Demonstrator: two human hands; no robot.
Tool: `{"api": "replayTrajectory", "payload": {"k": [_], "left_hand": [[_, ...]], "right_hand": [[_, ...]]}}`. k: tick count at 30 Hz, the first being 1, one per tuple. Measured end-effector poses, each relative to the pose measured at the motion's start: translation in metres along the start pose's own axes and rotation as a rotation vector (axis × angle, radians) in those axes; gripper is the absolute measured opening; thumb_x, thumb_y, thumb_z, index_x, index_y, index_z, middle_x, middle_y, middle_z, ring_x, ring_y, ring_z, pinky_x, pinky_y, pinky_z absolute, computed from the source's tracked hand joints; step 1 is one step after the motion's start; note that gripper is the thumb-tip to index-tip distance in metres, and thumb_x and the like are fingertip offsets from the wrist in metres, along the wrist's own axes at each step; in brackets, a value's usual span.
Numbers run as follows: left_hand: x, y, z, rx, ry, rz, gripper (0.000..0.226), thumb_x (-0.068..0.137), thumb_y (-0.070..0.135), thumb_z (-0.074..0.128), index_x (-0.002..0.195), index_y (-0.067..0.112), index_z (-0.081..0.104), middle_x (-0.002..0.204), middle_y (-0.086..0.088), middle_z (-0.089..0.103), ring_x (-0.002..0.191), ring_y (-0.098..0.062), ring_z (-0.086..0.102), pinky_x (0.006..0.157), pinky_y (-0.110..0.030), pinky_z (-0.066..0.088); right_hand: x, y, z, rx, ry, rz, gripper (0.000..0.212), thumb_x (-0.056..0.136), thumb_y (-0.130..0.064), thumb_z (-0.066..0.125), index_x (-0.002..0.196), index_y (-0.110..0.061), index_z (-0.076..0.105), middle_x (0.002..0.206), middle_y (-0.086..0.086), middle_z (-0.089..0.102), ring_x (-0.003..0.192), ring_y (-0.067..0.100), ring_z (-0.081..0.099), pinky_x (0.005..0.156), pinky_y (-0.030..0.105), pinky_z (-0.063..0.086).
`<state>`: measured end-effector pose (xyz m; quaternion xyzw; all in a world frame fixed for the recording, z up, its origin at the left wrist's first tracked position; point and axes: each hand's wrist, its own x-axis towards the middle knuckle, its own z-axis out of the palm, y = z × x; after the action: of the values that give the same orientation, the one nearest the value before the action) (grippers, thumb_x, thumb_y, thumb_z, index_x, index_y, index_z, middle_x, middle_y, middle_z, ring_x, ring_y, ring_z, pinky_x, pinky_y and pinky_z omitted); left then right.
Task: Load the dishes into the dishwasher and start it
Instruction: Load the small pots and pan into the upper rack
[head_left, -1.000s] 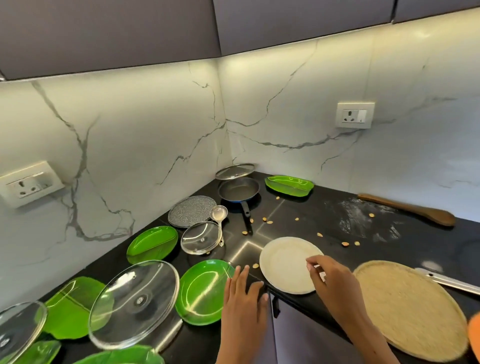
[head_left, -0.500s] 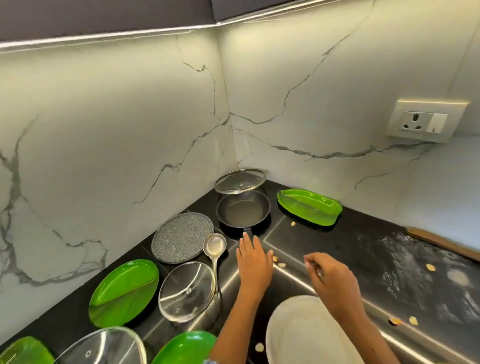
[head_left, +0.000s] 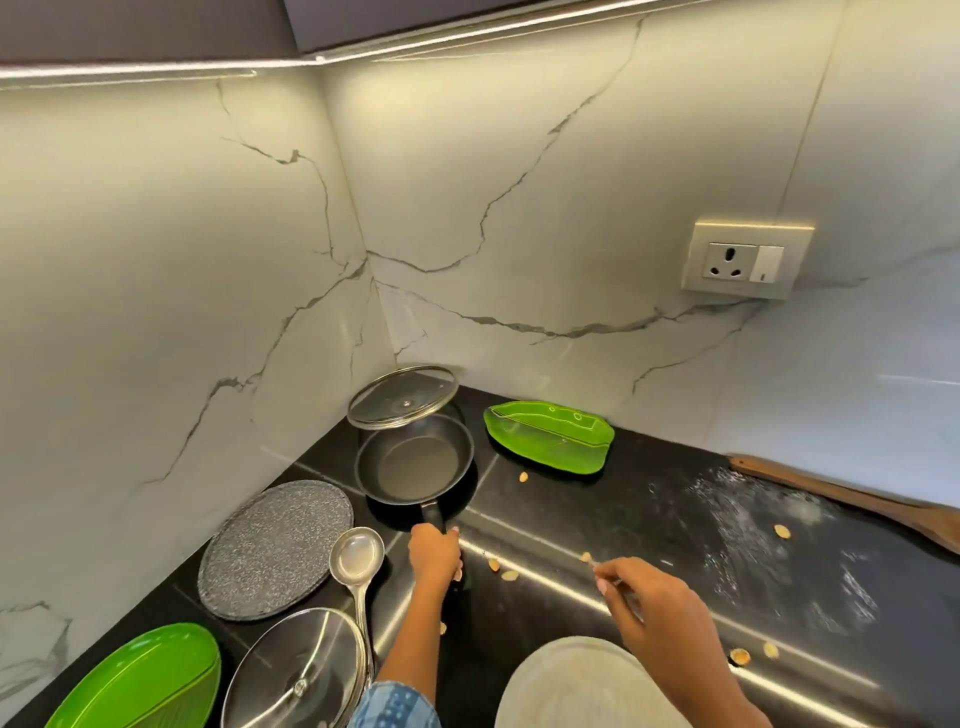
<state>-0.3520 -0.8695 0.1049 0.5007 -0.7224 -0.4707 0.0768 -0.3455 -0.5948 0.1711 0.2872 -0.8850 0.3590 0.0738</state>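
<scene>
A black frying pan (head_left: 415, 462) sits in the corner of the black counter (head_left: 597, 514). My left hand (head_left: 435, 558) grips the end of its handle (head_left: 432, 514). A glass lid (head_left: 402, 396) leans tilted behind the pan, over its far rim. My right hand (head_left: 660, 608) hovers above the counter to the right, fingers loosely curled, with nothing visible in it. A white plate (head_left: 582, 686) lies below that hand. Left of the pan lie a grey speckled round plate (head_left: 275, 548), a steel ladle (head_left: 357, 556), a second glass lid (head_left: 296, 670) and a green plate (head_left: 140, 680).
A green leaf-shaped dish (head_left: 548, 439) lies right of the pan by the wall. Small food scraps (head_left: 509, 574) and a flour smear (head_left: 753, 525) are scattered on the counter. A wooden spatula (head_left: 857, 499) lies at far right. A wall socket (head_left: 748, 260) sits above.
My left hand went from the counter's front edge forward to the pan handle and closed round it. My right hand left the white plate. The view moved in toward the corner.
</scene>
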Motion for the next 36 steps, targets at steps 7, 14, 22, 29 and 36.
{"api": "replayTrajectory", "payload": {"k": [7,14,22,29,36], "left_hand": [[-0.036,-0.025,-0.022,-0.117,-0.033,0.083,0.037,0.087,0.027,0.066,0.069,0.008,0.040,0.058,-0.011,0.050,0.042,-0.020,0.043,0.043,-0.026,0.034],[-0.131,-0.050,-0.043,-0.048,-0.121,0.202,0.039,0.089,0.032,0.065,0.071,0.005,0.043,0.054,-0.010,0.048,0.039,-0.018,0.042,0.036,-0.023,0.033],[-0.306,-0.059,-0.031,-0.116,-0.417,0.408,0.040,0.094,0.038,0.054,0.067,0.009,0.046,0.043,-0.003,0.046,0.032,-0.011,0.040,0.036,-0.023,0.032],[-0.491,-0.087,0.014,-0.056,-0.832,0.539,0.045,0.100,0.041,0.035,0.073,0.007,0.046,0.047,-0.006,0.046,0.035,-0.014,0.036,0.033,-0.021,0.027],[-0.665,-0.153,0.074,0.099,-1.200,0.636,0.051,0.102,0.037,0.034,0.063,0.007,0.046,0.044,-0.008,0.047,0.031,-0.014,0.036,0.033,-0.018,0.025]], "right_hand": [[-0.042,-0.002,-0.021,-0.003,0.027,0.049,0.011,0.084,-0.016,0.067,0.087,-0.026,0.067,0.079,-0.022,0.062,0.068,-0.001,0.059,0.059,0.024,0.052],[-0.103,-0.003,-0.044,-0.016,0.090,0.118,0.008,0.084,-0.016,0.067,0.090,-0.021,0.069,0.086,-0.012,0.069,0.071,0.001,0.061,0.063,0.026,0.055],[-0.210,0.004,-0.088,-0.017,0.212,0.242,0.010,0.083,-0.015,0.068,0.093,-0.017,0.070,0.083,-0.005,0.070,0.070,0.007,0.062,0.064,0.026,0.054],[-0.375,0.021,-0.172,-0.030,0.309,0.481,0.026,0.091,-0.041,0.050,0.083,-0.020,0.065,0.077,-0.006,0.066,0.070,0.014,0.061,0.061,0.037,0.052],[-0.551,0.026,-0.236,0.404,0.567,0.946,0.067,0.079,-0.072,0.034,0.082,-0.016,0.070,0.087,0.001,0.071,0.085,0.016,0.064,0.084,0.032,0.049]]}}
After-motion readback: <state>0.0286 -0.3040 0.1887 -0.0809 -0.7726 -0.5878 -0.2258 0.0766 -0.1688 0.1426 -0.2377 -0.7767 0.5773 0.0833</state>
